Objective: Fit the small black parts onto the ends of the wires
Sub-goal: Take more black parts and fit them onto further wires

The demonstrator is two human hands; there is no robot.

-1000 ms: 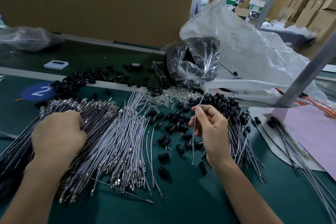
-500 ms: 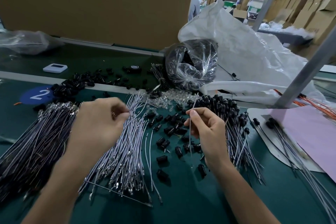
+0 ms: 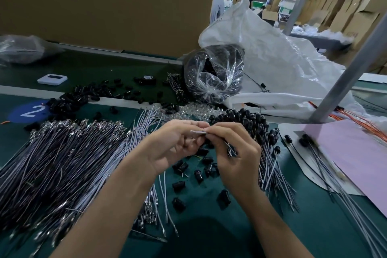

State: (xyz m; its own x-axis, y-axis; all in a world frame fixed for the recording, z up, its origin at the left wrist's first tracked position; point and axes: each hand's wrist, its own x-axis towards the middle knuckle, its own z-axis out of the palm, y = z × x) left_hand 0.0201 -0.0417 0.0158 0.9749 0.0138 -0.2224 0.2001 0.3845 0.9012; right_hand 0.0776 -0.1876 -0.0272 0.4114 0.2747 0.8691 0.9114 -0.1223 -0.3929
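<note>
Left hand (image 3: 173, 146), right hand (image 3: 234, 153) pinch one wire end (image 3: 198, 132). Capped wires (image 3: 266, 142) piled right; many bare wires (image 3: 62, 163) remain.

The left hand (image 3: 173, 148) is no longer lying on the dark wire pile (image 3: 62, 153) near the worktop's left edge. It is now sitting over the middle of the worktop, its fingertips meeting those of the right hand (image 3: 234, 153), which is now sitting a little further left. The wire (image 3: 198, 132) is no longer standing upright above the right fingers. Only a short silvery end is showing, lying level, with both hands pinching it between their fingertips.
</note>
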